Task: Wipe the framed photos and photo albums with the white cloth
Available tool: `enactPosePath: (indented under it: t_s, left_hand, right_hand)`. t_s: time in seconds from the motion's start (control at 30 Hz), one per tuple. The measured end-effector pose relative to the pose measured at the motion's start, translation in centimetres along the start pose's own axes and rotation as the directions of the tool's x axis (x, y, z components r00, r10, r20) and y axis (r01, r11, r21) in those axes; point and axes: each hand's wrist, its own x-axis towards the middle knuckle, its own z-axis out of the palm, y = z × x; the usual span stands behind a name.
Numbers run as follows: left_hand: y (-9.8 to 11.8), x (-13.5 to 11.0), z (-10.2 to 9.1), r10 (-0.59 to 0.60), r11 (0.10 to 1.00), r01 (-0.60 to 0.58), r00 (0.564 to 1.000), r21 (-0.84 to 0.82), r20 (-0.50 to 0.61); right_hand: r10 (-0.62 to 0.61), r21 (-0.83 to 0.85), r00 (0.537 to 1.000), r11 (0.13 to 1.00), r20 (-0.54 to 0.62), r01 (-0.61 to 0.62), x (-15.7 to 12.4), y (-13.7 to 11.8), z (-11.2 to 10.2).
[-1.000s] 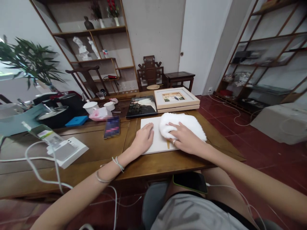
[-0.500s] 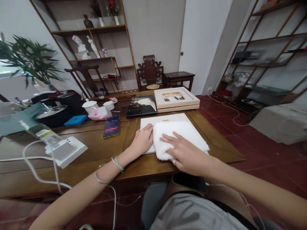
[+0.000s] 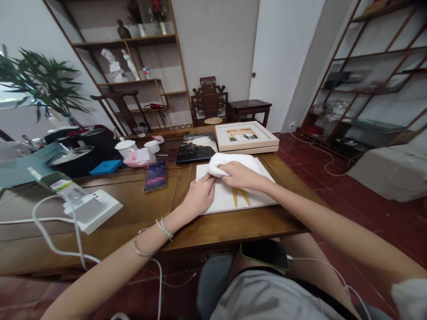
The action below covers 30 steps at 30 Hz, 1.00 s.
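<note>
On 1 white board (image 3: 223, 199) | 1 cloth (image 3: 230, 158) in right hand (image 3: 240, 176) | 1 left hand (image 3: 200, 194)

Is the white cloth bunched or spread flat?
Bunched: the white cloth bulges in a thick fold around the fingers of the right hand, on the white panel.

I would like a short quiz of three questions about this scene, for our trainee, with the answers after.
1. Which hand is closed on the fluffy white cloth?
2. True or false: the left hand rests on the white panel.
3. Fill in the colour: the stripes on the panel are ____.

Key
1. The right hand.
2. True.
3. Gold.
</note>
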Motion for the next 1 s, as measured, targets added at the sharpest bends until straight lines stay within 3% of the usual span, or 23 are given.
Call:
enactPosePath:
  t_s: [0.2,0.37,0.53,0.73,0.9,1.0]
  left_hand:
    - [-0.3,0.1,0.2,-0.027,0.998,0.027,1.0,0.064,0.001]
    - [-0.3,0.1,0.0,-0.007,0.999,0.007,1.0,0.042,0.001]
    - [-0.3,0.0,0.0,-0.001,1.0,0.001,1.0,-0.002,-0.002]
    - [-0.1,-0.2,0.1,-0.027,0.999,0.026,0.999,0.021,0.022]
    - [-0.1,-0.1,0.1,-0.069,0.997,0.069,0.997,0.029,0.033]
    - [-0.3,0.0,0.1,-0.089,0.996,0.089,0.996,0.014,0.031]
  right_hand:
    - [-0.146,0.046,0.988,0.989,0.053,0.144,5.4,-1.0,0.4]
    - [-0.13,0.034,0.99,0.991,0.058,0.128,6.4,-0.8,0.3]
    - [-0.068,0.02,0.996,0.998,0.053,0.067,4.7,0.6,-0.6]
    - [0.025,0.007,0.999,1.0,0.023,-0.025,0.9,4.2,-1.6]
    - [0.102,-0.03,0.994,0.994,-0.025,-0.103,-2.8,7.0,-0.9]
    - [0.132,-0.058,0.99,0.989,-0.045,-0.135,-5.1,7.2,-0.2]
